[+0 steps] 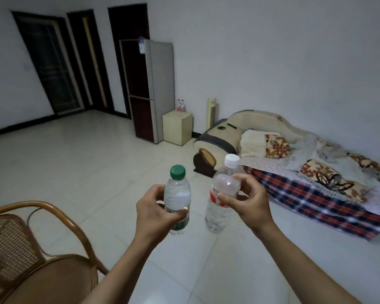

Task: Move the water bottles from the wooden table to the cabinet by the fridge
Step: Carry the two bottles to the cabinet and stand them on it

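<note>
Two hands each grip one bottle: left hand [156, 207] green-capped bottle [177, 194], right hand [248, 202] white-capped bottle [223, 191].

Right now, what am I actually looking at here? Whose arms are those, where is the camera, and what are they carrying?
There is no machine here: a person wears one wide-angle camera on the head, looking forward and down, so you see their own arms. The left hand grips a green-capped water bottle; the right hand holds a white-capped water bottle with a red label. Both bottles are upright in mid-air above the tiled floor. Across the room stands the fridge, with a small pale cabinet beside it. Two bottles already stand on the cabinet, against the wall. A sofa under patterned covers lies to the right, and a wicker chair is at lower left.
</note>
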A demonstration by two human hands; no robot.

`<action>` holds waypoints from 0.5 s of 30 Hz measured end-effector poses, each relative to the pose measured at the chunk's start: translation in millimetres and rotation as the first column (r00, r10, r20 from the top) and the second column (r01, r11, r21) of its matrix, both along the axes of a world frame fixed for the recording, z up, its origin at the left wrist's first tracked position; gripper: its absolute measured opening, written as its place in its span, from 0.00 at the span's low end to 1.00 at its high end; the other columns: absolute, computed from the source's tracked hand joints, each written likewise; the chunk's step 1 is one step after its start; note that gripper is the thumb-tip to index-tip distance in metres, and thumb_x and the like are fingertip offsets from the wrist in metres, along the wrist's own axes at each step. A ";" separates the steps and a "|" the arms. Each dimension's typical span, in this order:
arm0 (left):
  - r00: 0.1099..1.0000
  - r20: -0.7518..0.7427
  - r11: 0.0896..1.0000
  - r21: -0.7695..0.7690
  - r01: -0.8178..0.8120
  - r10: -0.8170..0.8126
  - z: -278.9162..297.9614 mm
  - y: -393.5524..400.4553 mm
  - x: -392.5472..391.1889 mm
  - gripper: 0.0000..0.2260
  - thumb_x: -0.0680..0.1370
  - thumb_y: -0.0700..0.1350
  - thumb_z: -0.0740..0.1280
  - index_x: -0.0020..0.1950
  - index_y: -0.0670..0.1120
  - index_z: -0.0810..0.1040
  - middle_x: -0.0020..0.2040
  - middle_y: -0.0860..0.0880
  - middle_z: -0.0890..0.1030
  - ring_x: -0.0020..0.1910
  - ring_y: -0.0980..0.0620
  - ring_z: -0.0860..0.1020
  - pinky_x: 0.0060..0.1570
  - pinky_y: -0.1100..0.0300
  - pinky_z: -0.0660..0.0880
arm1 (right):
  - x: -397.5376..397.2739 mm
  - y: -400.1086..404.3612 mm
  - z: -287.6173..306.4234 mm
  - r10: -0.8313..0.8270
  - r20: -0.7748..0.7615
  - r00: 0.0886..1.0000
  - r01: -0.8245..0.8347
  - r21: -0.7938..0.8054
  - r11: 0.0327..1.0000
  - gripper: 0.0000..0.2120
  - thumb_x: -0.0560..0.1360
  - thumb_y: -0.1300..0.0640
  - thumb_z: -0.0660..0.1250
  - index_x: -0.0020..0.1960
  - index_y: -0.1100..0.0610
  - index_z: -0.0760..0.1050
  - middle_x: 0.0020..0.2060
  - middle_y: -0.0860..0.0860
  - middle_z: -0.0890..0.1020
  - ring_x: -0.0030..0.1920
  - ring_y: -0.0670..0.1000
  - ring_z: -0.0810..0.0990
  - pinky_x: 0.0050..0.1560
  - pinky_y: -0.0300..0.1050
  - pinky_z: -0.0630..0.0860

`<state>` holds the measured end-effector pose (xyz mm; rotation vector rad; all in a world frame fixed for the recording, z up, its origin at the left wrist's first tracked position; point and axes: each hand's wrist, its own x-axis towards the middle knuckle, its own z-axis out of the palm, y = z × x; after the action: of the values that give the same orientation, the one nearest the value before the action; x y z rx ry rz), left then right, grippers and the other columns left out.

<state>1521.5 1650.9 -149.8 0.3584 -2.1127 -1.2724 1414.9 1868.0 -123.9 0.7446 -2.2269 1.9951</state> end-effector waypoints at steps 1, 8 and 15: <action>1.000 -0.007 1.000 0.001 -0.012 0.012 1.3 -8.0 2.7 0.23 0.59 0.47 0.83 0.50 0.53 0.79 0.45 0.55 0.83 0.44 0.54 0.82 0.40 0.60 0.81 | -0.2 -10.2 2.1 0.011 -0.010 1.000 -0.011 0.011 1.000 0.30 0.56 0.41 0.80 0.54 0.48 0.77 0.51 0.43 0.81 0.54 0.48 0.81 0.47 0.44 0.82; 0.993 -0.027 0.993 0.035 -0.110 0.111 1.3 -60.2 15.6 0.21 0.60 0.47 0.84 0.48 0.52 0.79 0.43 0.56 0.83 0.42 0.57 0.82 0.37 0.63 0.80 | -4.0 -66.4 3.3 0.079 -0.047 0.996 -0.076 0.075 0.994 0.29 0.58 0.41 0.81 0.55 0.47 0.77 0.50 0.42 0.81 0.54 0.47 0.80 0.52 0.54 0.83; 0.987 -0.014 0.985 0.055 -0.161 0.162 2.1 -89.9 -21.3 0.21 0.60 0.46 0.84 0.47 0.54 0.79 0.42 0.56 0.84 0.40 0.58 0.82 0.38 0.60 0.81 | -47.0 -96.5 -5.1 0.093 -0.063 0.994 -0.086 0.102 0.991 0.27 0.58 0.40 0.79 0.54 0.46 0.77 0.49 0.41 0.82 0.53 0.46 0.80 0.54 0.53 0.82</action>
<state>1500.2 1561.0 -147.7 0.5282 -1.9930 -1.2339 1367.8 1771.5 -129.0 0.9243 -2.3074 1.8768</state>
